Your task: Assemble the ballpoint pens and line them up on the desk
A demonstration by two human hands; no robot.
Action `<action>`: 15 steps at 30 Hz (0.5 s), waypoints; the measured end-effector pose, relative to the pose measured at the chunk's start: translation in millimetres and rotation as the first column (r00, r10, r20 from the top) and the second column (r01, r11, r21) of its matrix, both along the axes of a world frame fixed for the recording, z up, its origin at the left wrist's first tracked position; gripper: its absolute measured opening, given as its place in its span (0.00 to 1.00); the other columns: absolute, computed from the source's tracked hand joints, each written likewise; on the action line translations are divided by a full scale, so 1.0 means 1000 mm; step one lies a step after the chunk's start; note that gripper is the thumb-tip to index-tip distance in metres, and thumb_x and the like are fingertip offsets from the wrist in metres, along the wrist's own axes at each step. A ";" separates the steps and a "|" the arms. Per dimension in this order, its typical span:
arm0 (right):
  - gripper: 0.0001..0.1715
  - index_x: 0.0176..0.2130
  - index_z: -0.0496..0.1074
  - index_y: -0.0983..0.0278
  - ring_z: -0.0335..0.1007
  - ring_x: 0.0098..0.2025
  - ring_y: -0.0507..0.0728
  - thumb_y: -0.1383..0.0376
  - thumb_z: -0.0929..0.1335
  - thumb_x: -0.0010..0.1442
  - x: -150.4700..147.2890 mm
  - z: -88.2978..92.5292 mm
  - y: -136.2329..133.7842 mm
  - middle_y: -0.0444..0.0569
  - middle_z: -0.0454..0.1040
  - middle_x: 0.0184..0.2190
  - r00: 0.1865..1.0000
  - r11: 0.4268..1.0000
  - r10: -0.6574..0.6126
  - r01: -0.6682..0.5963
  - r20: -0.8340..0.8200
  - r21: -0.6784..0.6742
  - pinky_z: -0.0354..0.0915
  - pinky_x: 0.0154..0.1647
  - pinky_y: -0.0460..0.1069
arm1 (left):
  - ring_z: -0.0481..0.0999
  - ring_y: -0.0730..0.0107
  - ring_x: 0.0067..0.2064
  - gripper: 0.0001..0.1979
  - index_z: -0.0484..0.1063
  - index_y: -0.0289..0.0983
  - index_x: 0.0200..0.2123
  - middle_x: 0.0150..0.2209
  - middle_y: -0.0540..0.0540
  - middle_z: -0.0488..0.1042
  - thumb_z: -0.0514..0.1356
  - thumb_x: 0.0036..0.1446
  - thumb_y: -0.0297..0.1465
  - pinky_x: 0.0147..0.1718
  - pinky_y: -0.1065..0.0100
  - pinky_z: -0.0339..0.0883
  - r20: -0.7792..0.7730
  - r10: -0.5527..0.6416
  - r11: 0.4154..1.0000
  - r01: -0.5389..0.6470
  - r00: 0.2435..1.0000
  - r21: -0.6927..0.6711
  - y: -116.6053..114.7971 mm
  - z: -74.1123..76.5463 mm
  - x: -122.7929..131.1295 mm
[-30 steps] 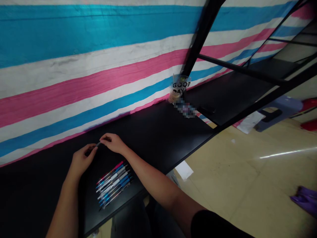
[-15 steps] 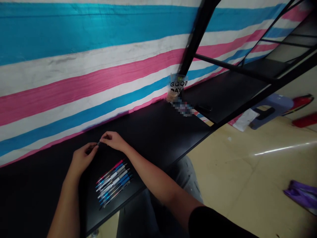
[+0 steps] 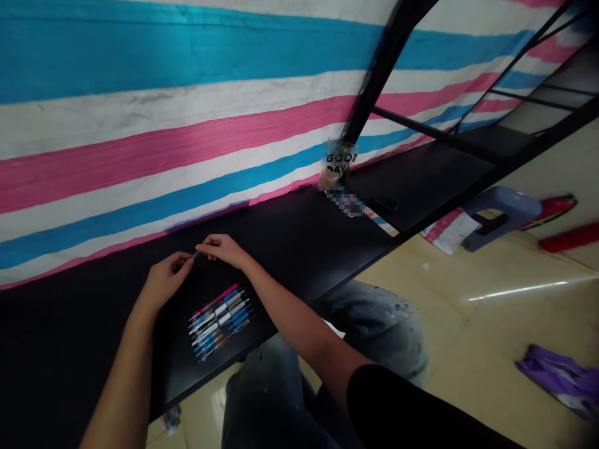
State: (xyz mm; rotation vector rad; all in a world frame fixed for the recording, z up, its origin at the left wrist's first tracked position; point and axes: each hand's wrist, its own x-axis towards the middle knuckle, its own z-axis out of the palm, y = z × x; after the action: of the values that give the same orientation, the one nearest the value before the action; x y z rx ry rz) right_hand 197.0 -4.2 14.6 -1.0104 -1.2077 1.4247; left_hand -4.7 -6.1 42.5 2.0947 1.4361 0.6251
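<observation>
Pen held between both hands above the desk; only a dark end shows, the rest hidden by fingers. Right fingertips and left fingertips closed on it from either side, grasping. Left hand and right hand both turned inward, forearms bare. Pen row lies at 5 o'clock from the fingers, pens side by side on black desk, neither hand touching them. Tally: one pen in hand, the others lying down. Clear cup printed GOOD DAY stands at 2 o'clock; striped tarp hangs at 12 o'clock; blue stool sits on the floor at 3 o'clock.
</observation>
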 end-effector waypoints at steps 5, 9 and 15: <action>0.15 0.31 0.73 0.64 0.63 0.26 0.49 0.57 0.76 0.55 -0.001 -0.005 -0.003 0.39 0.68 0.23 0.999 0.998 0.021 -0.024 0.045 0.050 0.60 0.28 0.45 | 0.79 0.58 0.34 0.27 0.78 0.37 0.42 0.31 0.44 0.81 0.59 0.51 0.52 0.34 0.65 0.69 0.048 0.039 0.997 -0.036 0.998 -0.066 -0.011 -0.004 -0.003; 0.08 0.33 0.74 0.65 0.66 0.30 0.50 0.66 0.75 0.54 -0.004 -0.009 -0.004 0.41 0.72 0.27 0.998 0.995 0.059 -0.061 0.031 0.080 0.63 0.32 0.45 | 0.79 0.60 0.32 0.27 0.78 0.36 0.41 0.29 0.44 0.80 0.57 0.52 0.52 0.32 0.67 0.68 0.046 0.091 0.992 -0.086 0.995 -0.090 -0.022 -0.007 -0.004; 0.07 0.35 0.74 0.66 0.69 0.30 0.49 0.70 0.74 0.54 -0.009 0.001 -0.013 0.40 0.74 0.28 0.989 0.991 0.012 -0.031 0.145 0.131 0.66 0.36 0.45 | 0.78 0.62 0.32 0.21 0.79 0.37 0.37 0.30 0.45 0.80 0.57 0.54 0.48 0.33 0.67 0.65 -0.025 0.105 0.994 -0.106 0.994 -0.037 -0.022 -0.003 -0.003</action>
State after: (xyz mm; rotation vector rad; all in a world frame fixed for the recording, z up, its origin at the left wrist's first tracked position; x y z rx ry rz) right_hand 187.6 -17.2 15.7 -1.0241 -1.4039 1.2871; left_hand -7.8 -27.8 39.5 2.0140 1.5674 0.6108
